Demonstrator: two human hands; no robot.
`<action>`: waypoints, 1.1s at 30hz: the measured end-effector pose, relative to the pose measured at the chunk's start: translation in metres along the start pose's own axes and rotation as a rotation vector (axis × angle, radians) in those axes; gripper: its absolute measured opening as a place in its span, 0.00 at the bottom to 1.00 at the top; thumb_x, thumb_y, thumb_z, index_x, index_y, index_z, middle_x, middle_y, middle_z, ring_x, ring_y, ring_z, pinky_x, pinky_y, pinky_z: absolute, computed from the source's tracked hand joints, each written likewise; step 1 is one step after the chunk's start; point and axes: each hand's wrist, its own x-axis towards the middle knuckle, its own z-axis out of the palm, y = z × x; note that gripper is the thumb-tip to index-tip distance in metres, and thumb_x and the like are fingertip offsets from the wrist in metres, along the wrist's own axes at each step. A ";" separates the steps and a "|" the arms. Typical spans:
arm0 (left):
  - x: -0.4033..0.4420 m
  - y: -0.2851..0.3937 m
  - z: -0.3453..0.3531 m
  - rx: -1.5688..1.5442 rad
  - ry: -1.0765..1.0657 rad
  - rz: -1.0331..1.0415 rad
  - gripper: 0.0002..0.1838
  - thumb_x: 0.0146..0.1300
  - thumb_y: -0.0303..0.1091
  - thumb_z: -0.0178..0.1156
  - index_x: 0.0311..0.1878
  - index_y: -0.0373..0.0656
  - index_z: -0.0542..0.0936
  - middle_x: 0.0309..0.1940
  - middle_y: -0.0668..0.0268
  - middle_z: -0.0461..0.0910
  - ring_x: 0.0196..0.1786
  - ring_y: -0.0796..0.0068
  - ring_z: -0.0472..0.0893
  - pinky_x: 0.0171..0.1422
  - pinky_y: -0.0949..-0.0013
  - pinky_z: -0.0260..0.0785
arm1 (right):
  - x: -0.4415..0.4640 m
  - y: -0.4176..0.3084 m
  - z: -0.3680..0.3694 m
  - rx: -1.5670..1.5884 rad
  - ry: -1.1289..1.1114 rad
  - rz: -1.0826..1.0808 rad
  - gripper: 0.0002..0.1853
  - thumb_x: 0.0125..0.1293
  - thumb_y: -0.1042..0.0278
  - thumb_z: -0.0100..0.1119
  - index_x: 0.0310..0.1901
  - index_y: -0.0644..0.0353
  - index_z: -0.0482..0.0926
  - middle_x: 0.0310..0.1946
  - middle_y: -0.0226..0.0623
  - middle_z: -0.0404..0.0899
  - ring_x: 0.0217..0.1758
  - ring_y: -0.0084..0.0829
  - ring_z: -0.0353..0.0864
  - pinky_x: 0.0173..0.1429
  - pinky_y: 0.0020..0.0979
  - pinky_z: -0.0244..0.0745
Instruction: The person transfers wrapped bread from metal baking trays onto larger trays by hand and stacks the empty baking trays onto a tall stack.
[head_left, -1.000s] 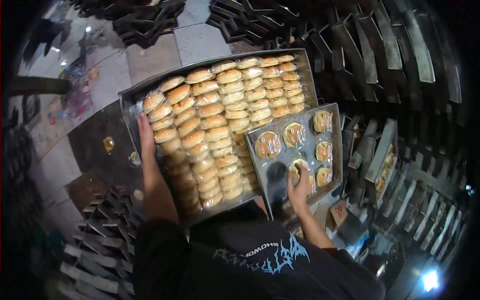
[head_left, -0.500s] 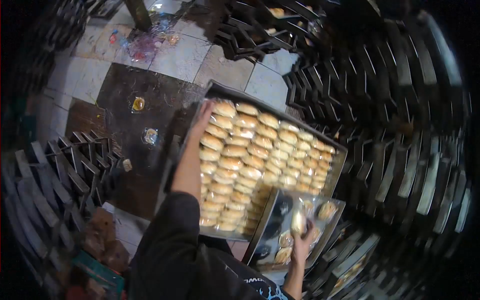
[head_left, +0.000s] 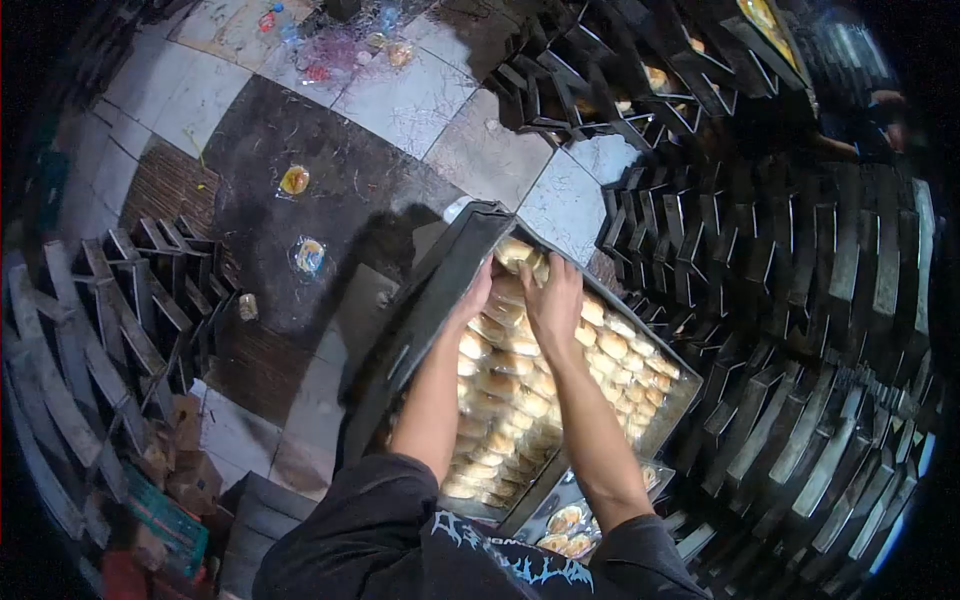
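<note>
Rows of wrapped buns (head_left: 505, 385) fill a large metal tray (head_left: 660, 430) in front of me. At the tray's far corner, my right hand (head_left: 553, 300) has its fingers closed on a wrapped bun (head_left: 518, 254). My left hand (head_left: 478, 290) is beside that bun, at the inner side of the tray's left wall; its fingers are partly hidden, and what they hold, if anything, cannot be made out. A smaller tray (head_left: 535, 490) with flat wrapped buns (head_left: 568, 530) lies over the near right part of the large tray, partly covered by my right forearm.
Stacked dark metal trays (head_left: 800, 440) stand on the right, with more at the back (head_left: 620, 70) and on the left (head_left: 140, 300). Wrapped pieces (head_left: 295, 180) and scattered litter (head_left: 350, 55) lie on the tiled floor (head_left: 390, 110). A green crate (head_left: 165, 520) is at the lower left.
My right hand has moved from the smaller tray to the far corner of the large tray with a bun. The large tray now appears turned, and the smaller tray sits lower in view.
</note>
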 end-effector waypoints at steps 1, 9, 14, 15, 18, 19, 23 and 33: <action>0.000 0.005 0.001 0.025 0.026 -0.050 0.27 0.68 0.50 0.47 0.61 0.38 0.70 0.61 0.52 0.69 0.65 0.55 0.67 0.68 0.59 0.55 | -0.002 -0.002 0.013 0.001 -0.008 -0.004 0.25 0.58 0.55 0.63 0.48 0.67 0.74 0.45 0.54 0.75 0.48 0.50 0.73 0.53 0.45 0.68; 0.029 -0.004 0.029 -0.046 -0.032 -0.247 0.22 0.66 0.46 0.50 0.52 0.38 0.76 0.50 0.52 0.76 0.55 0.60 0.73 0.62 0.63 0.61 | -0.020 -0.004 0.042 0.080 0.040 -0.259 0.23 0.64 0.68 0.53 0.59 0.66 0.66 0.58 0.51 0.67 0.63 0.49 0.64 0.66 0.45 0.59; 0.001 -0.003 0.020 -0.169 0.020 -0.154 0.29 0.70 0.50 0.42 0.64 0.36 0.67 0.66 0.55 0.65 0.68 0.60 0.62 0.71 0.65 0.50 | -0.009 0.017 0.040 0.014 -0.161 -0.135 0.22 0.70 0.60 0.42 0.60 0.64 0.67 0.59 0.51 0.69 0.66 0.44 0.63 0.72 0.45 0.51; 0.004 -0.027 0.027 -0.167 0.012 -0.155 0.29 0.70 0.50 0.42 0.64 0.36 0.67 0.66 0.55 0.65 0.68 0.60 0.62 0.71 0.65 0.50 | -0.008 0.021 0.033 0.104 -0.154 -0.153 0.21 0.70 0.62 0.43 0.59 0.65 0.69 0.58 0.52 0.70 0.65 0.46 0.65 0.71 0.45 0.53; 0.036 -0.095 0.053 -0.276 -0.110 -0.029 0.32 0.71 0.54 0.37 0.65 0.35 0.65 0.66 0.59 0.63 0.69 0.65 0.59 0.73 0.65 0.47 | -0.042 0.024 -0.014 0.507 -0.004 0.134 0.17 0.71 0.67 0.46 0.54 0.69 0.72 0.52 0.49 0.76 0.57 0.38 0.75 0.60 0.32 0.68; 0.038 -0.062 0.044 -0.243 -0.203 -0.098 0.37 0.70 0.58 0.33 0.65 0.33 0.65 0.66 0.56 0.63 0.69 0.65 0.59 0.73 0.66 0.45 | -0.062 0.025 -0.033 0.573 0.013 0.210 0.17 0.72 0.67 0.46 0.55 0.69 0.72 0.51 0.47 0.77 0.56 0.35 0.75 0.60 0.31 0.68; 0.056 -0.051 0.040 -0.430 -0.527 -0.289 0.42 0.68 0.64 0.29 0.66 0.32 0.62 0.67 0.53 0.61 0.71 0.62 0.57 0.74 0.66 0.44 | -0.158 0.040 -0.053 0.834 0.066 0.580 0.17 0.71 0.65 0.47 0.54 0.70 0.72 0.48 0.44 0.78 0.52 0.31 0.77 0.59 0.29 0.68; -0.008 0.022 0.026 0.027 -0.392 -0.352 0.34 0.73 0.54 0.28 0.66 0.34 0.63 0.64 0.46 0.63 0.67 0.52 0.63 0.68 0.61 0.56 | -0.338 0.055 -0.109 0.740 0.195 0.996 0.17 0.72 0.65 0.45 0.55 0.68 0.72 0.44 0.35 0.77 0.45 0.24 0.75 0.53 0.25 0.69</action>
